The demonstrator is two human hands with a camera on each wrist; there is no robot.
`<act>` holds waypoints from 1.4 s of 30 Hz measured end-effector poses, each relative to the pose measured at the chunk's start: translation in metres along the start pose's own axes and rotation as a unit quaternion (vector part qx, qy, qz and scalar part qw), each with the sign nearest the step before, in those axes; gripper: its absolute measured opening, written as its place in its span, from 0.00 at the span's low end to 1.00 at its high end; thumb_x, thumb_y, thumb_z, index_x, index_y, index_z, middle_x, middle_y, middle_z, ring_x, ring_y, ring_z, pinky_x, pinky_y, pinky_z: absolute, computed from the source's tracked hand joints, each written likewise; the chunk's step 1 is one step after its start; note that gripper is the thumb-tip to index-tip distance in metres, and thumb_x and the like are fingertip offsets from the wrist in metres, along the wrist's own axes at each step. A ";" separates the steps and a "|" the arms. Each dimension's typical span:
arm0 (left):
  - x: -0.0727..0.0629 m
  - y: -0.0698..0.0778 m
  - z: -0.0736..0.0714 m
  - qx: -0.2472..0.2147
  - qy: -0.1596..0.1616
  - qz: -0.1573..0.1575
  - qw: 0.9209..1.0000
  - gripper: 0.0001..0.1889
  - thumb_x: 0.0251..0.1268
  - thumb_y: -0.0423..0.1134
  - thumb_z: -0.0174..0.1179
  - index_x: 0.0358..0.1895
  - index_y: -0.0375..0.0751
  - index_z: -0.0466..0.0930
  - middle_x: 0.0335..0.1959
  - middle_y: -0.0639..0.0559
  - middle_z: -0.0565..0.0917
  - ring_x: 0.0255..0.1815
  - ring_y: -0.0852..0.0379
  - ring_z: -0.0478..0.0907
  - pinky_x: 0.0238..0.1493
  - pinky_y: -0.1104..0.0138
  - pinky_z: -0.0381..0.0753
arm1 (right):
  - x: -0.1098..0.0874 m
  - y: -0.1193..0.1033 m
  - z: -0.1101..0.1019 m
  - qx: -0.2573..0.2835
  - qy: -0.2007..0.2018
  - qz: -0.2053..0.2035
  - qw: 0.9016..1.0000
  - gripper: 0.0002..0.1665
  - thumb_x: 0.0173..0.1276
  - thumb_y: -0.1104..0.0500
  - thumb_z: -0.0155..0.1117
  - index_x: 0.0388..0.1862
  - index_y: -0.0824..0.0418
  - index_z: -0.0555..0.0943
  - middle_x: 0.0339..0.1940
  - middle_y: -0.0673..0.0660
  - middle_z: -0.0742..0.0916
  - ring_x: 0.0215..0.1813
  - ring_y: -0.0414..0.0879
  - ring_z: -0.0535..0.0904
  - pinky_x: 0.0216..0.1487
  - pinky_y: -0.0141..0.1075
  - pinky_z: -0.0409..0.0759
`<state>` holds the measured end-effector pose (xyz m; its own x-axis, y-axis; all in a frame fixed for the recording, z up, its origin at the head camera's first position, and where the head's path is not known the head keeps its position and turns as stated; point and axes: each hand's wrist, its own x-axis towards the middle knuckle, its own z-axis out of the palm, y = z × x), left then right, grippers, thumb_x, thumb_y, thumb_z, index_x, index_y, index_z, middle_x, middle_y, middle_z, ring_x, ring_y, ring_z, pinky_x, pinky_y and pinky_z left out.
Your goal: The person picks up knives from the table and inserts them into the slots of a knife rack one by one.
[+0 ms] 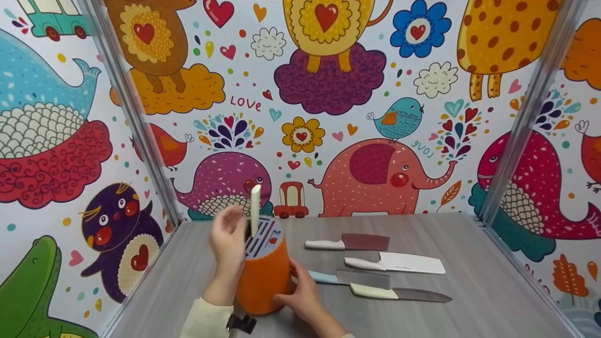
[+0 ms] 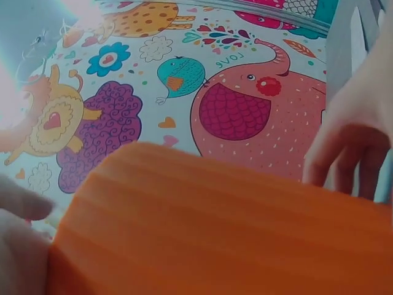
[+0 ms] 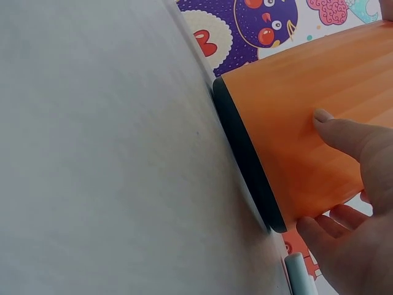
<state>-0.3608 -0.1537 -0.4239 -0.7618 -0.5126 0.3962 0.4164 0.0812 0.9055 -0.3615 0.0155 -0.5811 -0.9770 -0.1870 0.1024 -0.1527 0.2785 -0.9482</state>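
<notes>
An orange knife block (image 1: 263, 284) with a slotted grey top stands upright on the table. One white knife handle (image 1: 255, 206) sticks up from a slot near its back left edge; the blade is hidden. My left hand (image 1: 227, 241) is raised at the block's left side, close to that handle, its fingers loosely bent around nothing. Whether it touches the block I cannot tell. My right hand (image 1: 307, 293) grips the block low on its right side, thumb at the front and fingers around the far side. In the right wrist view, the thumb (image 3: 344, 132) lies against the orange wall.
Several knives lie right of the block: a cleaver with a reddish-looking blade (image 1: 366, 241), a white-bladed knife (image 1: 411, 263), a blue-handled knife (image 1: 364, 278) partly behind my right hand, and a long pointed knife (image 1: 422, 295). Cartoon-printed walls (image 1: 300, 117) enclose the grey table (image 1: 469, 244).
</notes>
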 end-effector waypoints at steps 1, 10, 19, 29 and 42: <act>-0.003 -0.001 -0.005 -0.024 0.039 0.026 0.999 0.17 0.71 0.22 0.63 0.61 0.29 0.79 0.58 0.39 0.85 0.62 0.49 0.81 0.68 0.67 0.82 | 0.000 0.000 0.002 0.006 -0.001 0.003 1.000 0.60 0.52 0.55 0.89 0.82 0.49 0.67 0.78 0.56 0.78 0.78 0.57 0.74 0.78 0.57 0.74; -0.019 -0.072 -0.072 -0.035 -0.079 0.023 0.996 0.44 0.68 0.32 0.56 0.85 0.33 0.46 0.84 0.30 0.56 0.84 0.33 0.54 0.86 0.36 0.49 | -0.001 0.000 0.011 0.024 -0.001 0.020 1.000 0.56 0.54 0.55 0.89 0.80 0.47 0.69 0.76 0.54 0.79 0.76 0.55 0.75 0.76 0.56 0.76; -0.032 -0.109 -0.083 0.052 -0.164 -0.027 0.985 0.51 0.64 0.36 0.69 0.86 0.40 0.47 0.84 0.38 0.61 0.80 0.52 0.64 0.86 0.51 0.61 | 0.001 0.001 0.006 0.012 -0.012 -0.017 1.000 0.55 0.55 0.56 0.88 0.80 0.50 0.69 0.74 0.56 0.79 0.73 0.56 0.76 0.74 0.56 0.78; -0.044 -0.101 -0.075 0.108 -0.132 -0.055 0.984 0.53 0.63 0.40 0.77 0.84 0.36 0.50 0.81 0.34 0.63 0.79 0.36 0.63 0.82 0.37 0.62 | 0.004 0.003 -0.009 0.045 -0.045 -0.022 0.998 0.54 0.57 0.60 0.87 0.80 0.53 0.70 0.75 0.57 0.79 0.75 0.58 0.76 0.76 0.57 0.76; -0.053 -0.107 -0.061 0.117 -0.140 -0.067 0.981 0.56 0.59 0.45 0.80 0.82 0.40 0.50 0.80 0.37 0.64 0.77 0.38 0.65 0.82 0.37 0.63 | 0.008 0.015 -0.027 0.070 -0.079 -0.028 0.994 0.55 0.58 0.57 0.86 0.82 0.54 0.68 0.78 0.60 0.77 0.77 0.61 0.74 0.79 0.59 0.72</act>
<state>-0.3342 -0.1875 -0.5509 -0.9218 -0.2796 0.2686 0.2040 0.2395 0.9492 -0.3758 0.0433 -0.5860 -0.9304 -0.3472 0.1173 -0.1720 0.1311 -0.9763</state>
